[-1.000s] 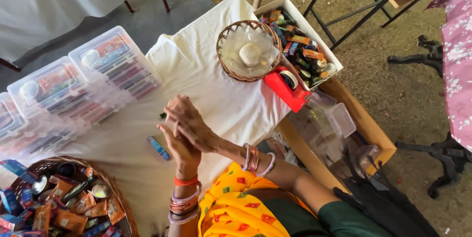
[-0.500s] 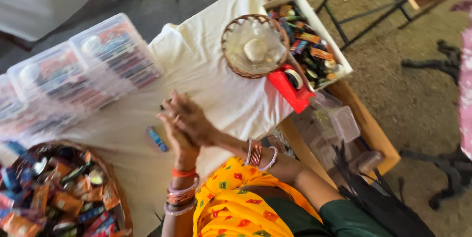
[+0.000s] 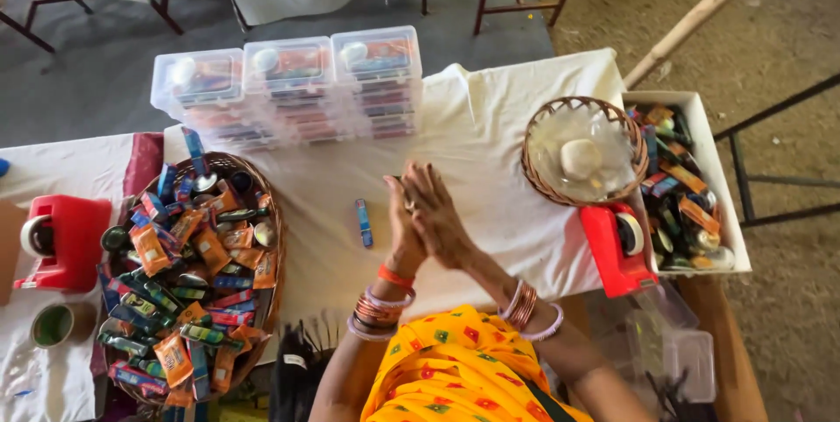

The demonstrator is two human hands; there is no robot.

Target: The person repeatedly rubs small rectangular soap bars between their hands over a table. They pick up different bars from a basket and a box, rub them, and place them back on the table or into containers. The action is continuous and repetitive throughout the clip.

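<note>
Since the earlier frames the view has swung and drawn back: both hands now sit mid-frame, and three clear lidded boxes [image 3: 289, 89] line up well beyond the fingertips. I read the left hand [image 3: 401, 225] and right hand [image 3: 442, 216] as pressed palm to palm, fingers [image 3: 426, 184] together and extended. Something small and dark shows between them near the fingertips; I cannot tell whether it is clamped there.

Just to the left of the fingers, a small blue packet [image 3: 363, 222] lies alone on the white tablecloth [image 3: 490, 124], apart from both hands. Further left stands a wicker basket [image 3: 262, 299] heaped with similar sachets. To the right, a smaller wicker basket [image 3: 582, 155], a red tape dispenser [image 3: 612, 251] and a white tray [image 3: 731, 212] of mixed items.

My judgement: any rolling or pressing between the palms is best kept over bare cloth, clear of the blue packet, so nothing drops unseen.
</note>
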